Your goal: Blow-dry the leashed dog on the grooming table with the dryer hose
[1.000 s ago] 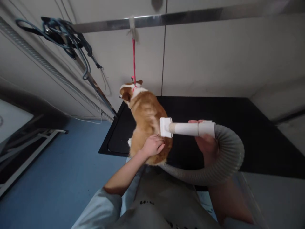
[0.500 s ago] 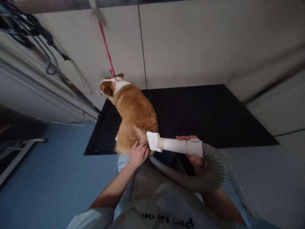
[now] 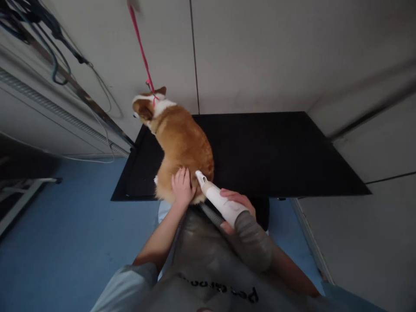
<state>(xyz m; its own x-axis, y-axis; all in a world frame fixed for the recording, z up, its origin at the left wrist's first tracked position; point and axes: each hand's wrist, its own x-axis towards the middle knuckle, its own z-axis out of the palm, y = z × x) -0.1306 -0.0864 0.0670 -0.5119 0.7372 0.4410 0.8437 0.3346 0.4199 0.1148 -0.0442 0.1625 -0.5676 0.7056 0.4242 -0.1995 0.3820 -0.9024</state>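
A tan and white dog point(image 3: 182, 141) stands on a black table point(image 3: 276, 151), facing away, tied by a red leash point(image 3: 140, 43) that runs up to the top of the view. My left hand point(image 3: 182, 186) lies flat on the dog's rump with fingers spread. My right hand point(image 3: 236, 203) grips the white nozzle point(image 3: 216, 199) of a blower, its flat tip pointed at the dog's hindquarters right beside my left hand. A grey ribbed hose point(image 3: 251, 238) runs back from the nozzle across my grey apron.
White wall panels stand behind and right of the table. A slanted metal bar with blue straps point(image 3: 48, 30) hangs at upper left. Blue floor point(image 3: 65, 242) spreads left of the table, with a white frame point(image 3: 19, 199) at the left edge.
My right hand has swung the nozzle from pointing sideways to pointing forward at the dog's rump. My left hand stays on the rump, shifted slightly. The view has tilted down and left.
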